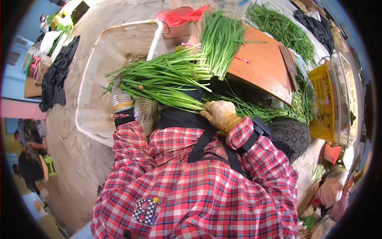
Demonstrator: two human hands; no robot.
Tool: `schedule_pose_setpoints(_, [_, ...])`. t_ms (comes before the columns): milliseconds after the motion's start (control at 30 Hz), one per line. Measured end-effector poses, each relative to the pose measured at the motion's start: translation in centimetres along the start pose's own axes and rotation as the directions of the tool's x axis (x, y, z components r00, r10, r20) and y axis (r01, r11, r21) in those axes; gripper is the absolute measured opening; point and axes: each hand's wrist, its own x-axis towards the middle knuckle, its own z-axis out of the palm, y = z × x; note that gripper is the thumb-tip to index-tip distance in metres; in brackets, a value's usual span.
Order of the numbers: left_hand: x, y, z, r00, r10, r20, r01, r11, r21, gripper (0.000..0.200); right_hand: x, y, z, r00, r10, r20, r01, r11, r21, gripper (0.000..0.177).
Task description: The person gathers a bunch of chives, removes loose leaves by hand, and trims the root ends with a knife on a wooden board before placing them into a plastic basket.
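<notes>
My left hand (121, 95), in a grey striped glove, supports a loose bunch of garlic chives (163, 75) near its leaf tips. The leaves cover most of its fingers, with what looks like a fingertip showing among them. The pale stem ends fan out to the right. At the lower edge of the bunch, my right hand (220, 114), in a cream glove, pinches some stem ends with its fingers closed. A second bunch of garlic chives (223, 44) lies just beyond, stems toward me, on the left side of a brown board (262, 65).
A white plastic crate (85, 93) stands at my left. Beyond it sits a pinkish basin (175, 30) with red plastic. More loose greens (282, 32) lie behind the board and under it. A yellow crate (321, 101) is at right. Other people (32, 159) sit at far left.
</notes>
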Motion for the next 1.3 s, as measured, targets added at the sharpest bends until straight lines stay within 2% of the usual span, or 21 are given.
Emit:
schedule_pose_setpoints(100, [-0.7, 0.4, -0.1, 0.977, 0.179, 0.112, -0.185, 0.982, 0.043, 0.036, -1.1, 3.3, 2.6, 0.982, 0.004, 0.191, 0.025, 0.989, -0.148, 0.023])
schedule_pose_setpoints(133, [-1.7, 0.6, 1.0, 0.98, 0.186, 0.075, -0.181, 0.981, -0.07, 0.036, -1.6, 3.9, 2.1, 0.95, 0.108, 0.294, -0.046, 0.977, -0.209, 0.021])
schedule_pose_setpoints(233, [1.0, 0.2, -2.2, 0.94, 0.291, 0.176, -0.289, 0.957, -0.039, 0.032, -2.9, 5.3, -1.4, 0.963, 0.196, 0.183, -0.147, 0.957, -0.252, 0.027])
schedule_pose_setpoints(300, [0.3, -0.4, -1.8, 0.948, 0.262, 0.178, -0.252, 0.965, -0.076, 0.031, -3.2, 4.0, -4.8, 0.988, 0.157, 0.018, -0.157, 0.985, 0.067, 0.028])
schedule_pose_setpoints(367, [1.2, -0.4, -1.6, 0.95, 0.239, 0.2, -0.224, 0.97, -0.098, 0.03, -1.8, 1.7, -6.4, 0.98, 0.039, -0.196, -0.032, 0.999, 0.039, 0.025])
schedule_pose_setpoints(433, [2.1, -0.6, -2.0, 0.97, 0.212, 0.121, -0.193, 0.97, -0.151, 0.031, -0.3, -0.5, -6.8, 0.943, 0.005, -0.333, 0.038, 0.992, 0.122, 0.025])
schedule_pose_setpoints(500, [1.0, -0.6, -1.3, 0.976, 0.211, 0.056, -0.198, 0.964, -0.179, 0.032, 1.0, -2.7, -6.7, 0.947, 0.068, -0.313, -0.009, 0.983, 0.185, 0.032])
schedule_pose_setpoints(567, [-0.8, 0.0, -0.3, 0.932, 0.204, 0.3, -0.157, 0.972, -0.173, 0.027, 3.4, -2.8, -4.6, 0.939, 0.056, -0.341, -0.045, 0.998, 0.039, 0.037])
schedule_pose_setpoints(633, [-4.2, 0.8, 2.9, 0.879, 0.17, 0.446, 0.004, 0.932, -0.363, 0.028, 6.1, -1.1, -2.2, 0.898, 0.013, -0.44, 0.015, 0.998, 0.059, 0.037])
schedule_pose_setpoints(667, [0.3, -1.4, 0.5, 0.874, 0.349, 0.338, -0.347, 0.935, -0.069, 0.025, 6.9, -1.1, -1.9, 0.925, 0.204, -0.321, -0.074, 0.924, 0.376, 0.036])
schedule_pose_setpoints(700, [-3.6, 0.4, 3.2, 0.892, 0.298, 0.339, -0.257, 0.953, -0.161, 0.022, 7.2, -0.8, -1.5, 0.927, 0.357, -0.118, -0.209, 0.751, 0.627, 0.037])
schedule_pose_setpoints(767, [-5.8, 2.1, 6.2, 0.866, 0.122, 0.484, 0.023, 0.959, -0.283, 0.021, 7.6, 2.2, -0.1, 0.952, 0.308, 0.008, -0.233, 0.706, 0.669, 0.034])
schedule_pose_setpoints(833, [-9.4, 3.2, 9.0, 0.858, 0.051, 0.51, 0.058, 0.979, -0.195, 0.024, 7.5, 3.2, 1.3, 0.972, 0.233, -0.019, -0.136, 0.632, 0.763, 0.029])
schedule_pose_setpoints(867, [-10.7, 3.7, 10.1, 0.887, 0.085, 0.454, -0.082, 0.996, -0.026, 0.025, 6.9, 2.7, 1.4, 0.981, 0.186, -0.063, -0.063, 0.602, 0.796, 0.03])
schedule_pose_setpoints(900, [-11.6, 3.8, 10.9, 0.731, 0.081, 0.677, 0.041, 0.986, -0.162, 0.025, 6.6, 2.1, 1.7, 0.983, 0.145, -0.111, 0.011, 0.562, 0.827, 0.031])
schedule_pose_setpoints(933, [-11.4, 2.5, 11.4, 0.671, 0.092, 0.736, -0.063, 0.996, -0.067, 0.025, 6.4, 1.6, 1.7, 0.983, 0.138, -0.118, 0.02, 0.565, 0.825, 0.031])
schedule_pose_setpoints(1033, [-12.7, -0.4, 13.7, 0.501, 0.26, 0.826, 0.019, 0.95, -0.31, 0.041, 5.7, 0.5, 1.2, 0.982, 0.154, -0.112, -0.006, 0.615, 0.788, 0.03])
schedule_pose_setpoints(1133, [-12.7, -1.0, 13.5, 0.5, 0.314, 0.807, 0.006, 0.931, -0.365, 0.035, 5.5, 0.0, 0.5, 0.979, 0.172, -0.109, -0.039, 0.683, 0.73, 0.029])
schedule_pose_setpoints(1233, [-12.9, 1.9, 12.0, 0.616, 0.199, 0.762, 0.049, 0.956, -0.289, 0.026, 5.6, -0.5, -0.1, 0.978, 0.169, -0.119, -0.047, 0.742, 0.669, 0.029])
schedule_pose_setpoints(1267, [-12.9, 3.5, 11.8, 0.6, 0.22, 0.769, -0.04, 0.969, -0.246, 0.022, 5.3, -0.6, -0.6, 0.977, 0.165, -0.134, -0.039, 0.76, 0.649, 0.03])
schedule_pose_setpoints(1300, [-13.1, 5.8, 10.7, 0.702, 0.137, 0.699, -0.142, 0.989, -0.052, 0.016, 5.3, -0.6, -0.8, 0.977, 0.15, -0.151, -0.026, 0.789, 0.614, 0.03])
